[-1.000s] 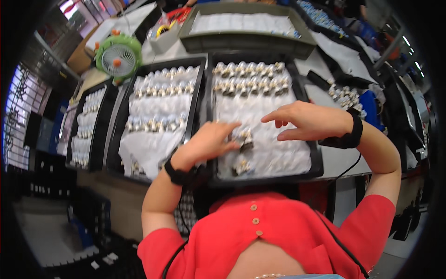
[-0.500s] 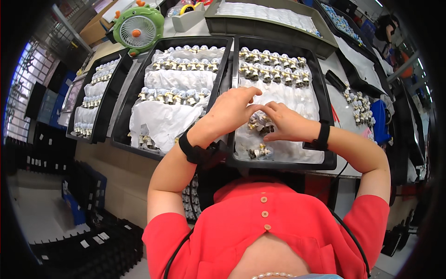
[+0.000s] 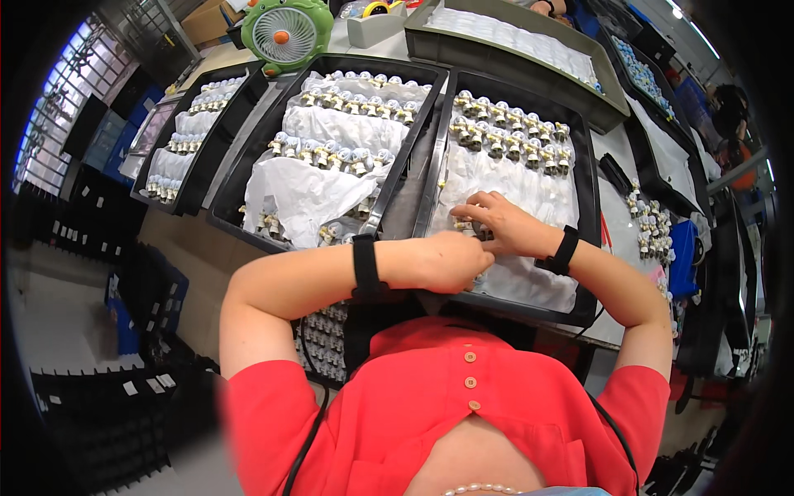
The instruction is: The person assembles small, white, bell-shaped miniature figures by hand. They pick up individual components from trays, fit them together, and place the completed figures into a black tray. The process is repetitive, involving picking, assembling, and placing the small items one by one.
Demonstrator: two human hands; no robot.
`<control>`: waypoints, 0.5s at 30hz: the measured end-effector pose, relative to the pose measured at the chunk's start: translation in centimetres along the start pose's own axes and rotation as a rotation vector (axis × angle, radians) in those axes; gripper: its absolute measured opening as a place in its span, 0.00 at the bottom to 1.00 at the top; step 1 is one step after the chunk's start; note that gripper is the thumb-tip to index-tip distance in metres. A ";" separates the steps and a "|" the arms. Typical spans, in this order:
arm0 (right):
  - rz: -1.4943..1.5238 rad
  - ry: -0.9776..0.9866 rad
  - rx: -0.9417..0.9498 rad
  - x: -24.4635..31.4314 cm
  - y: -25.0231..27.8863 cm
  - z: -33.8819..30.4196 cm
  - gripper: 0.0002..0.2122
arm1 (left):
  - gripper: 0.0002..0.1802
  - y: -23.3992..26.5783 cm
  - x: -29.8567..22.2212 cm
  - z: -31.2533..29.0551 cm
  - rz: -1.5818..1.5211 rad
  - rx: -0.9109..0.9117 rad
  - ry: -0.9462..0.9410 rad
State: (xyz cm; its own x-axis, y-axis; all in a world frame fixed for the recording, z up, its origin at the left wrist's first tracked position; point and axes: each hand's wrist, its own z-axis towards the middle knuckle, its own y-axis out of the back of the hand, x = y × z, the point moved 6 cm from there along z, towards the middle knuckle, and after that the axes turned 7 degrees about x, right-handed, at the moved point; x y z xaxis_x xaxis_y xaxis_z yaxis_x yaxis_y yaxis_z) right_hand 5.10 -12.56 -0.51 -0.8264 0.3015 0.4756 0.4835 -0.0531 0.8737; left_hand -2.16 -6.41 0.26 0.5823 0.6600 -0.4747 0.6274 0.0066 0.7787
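Small figurines with pale blue heads and yellow-and-white bodies stand in rows on white tissue in a black tray [image 3: 589, 248] before me. My right hand [image 3: 509, 223] curls over a few figurines [image 3: 468, 228] in the tray's front left part, fingers and thumb around them. Just nearer to me, my left hand [image 3: 453, 261] is closed with its back up, at the tray's left front rim. Its fingertips meet my right thumb, and what they hold is hidden. Two rows of figurines [image 3: 513, 132] stand at the tray's far end.
Another black tray [image 3: 223, 217] of figurines and tissue lies to the left, with a narrower one [image 3: 142, 178] beyond it. A green fan [image 3: 285, 37] and an olive tray [image 3: 612, 116] stand at the back. Loose figurines [image 3: 653, 227] and a blue container [image 3: 684, 256] are on the right.
My left hand has come down toward me, from above the tray's middle to its front left rim. My right hand stays at the figurines, its fingers now curled over them. The view has shifted.
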 end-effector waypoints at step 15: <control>0.063 -0.144 -0.058 -1.7 2.3 -4.7 0.26 | 0.20 -0.9 0.7 3.2 0.016 0.114 0.042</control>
State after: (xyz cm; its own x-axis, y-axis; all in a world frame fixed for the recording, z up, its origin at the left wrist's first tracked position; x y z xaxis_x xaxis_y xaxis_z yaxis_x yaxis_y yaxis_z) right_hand 6.24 -17.70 1.22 -0.7429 0.4286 0.5142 0.5122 -0.1304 0.8489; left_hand -0.72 -8.35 -2.06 0.5720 0.6905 -0.4427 0.6741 -0.0883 0.7333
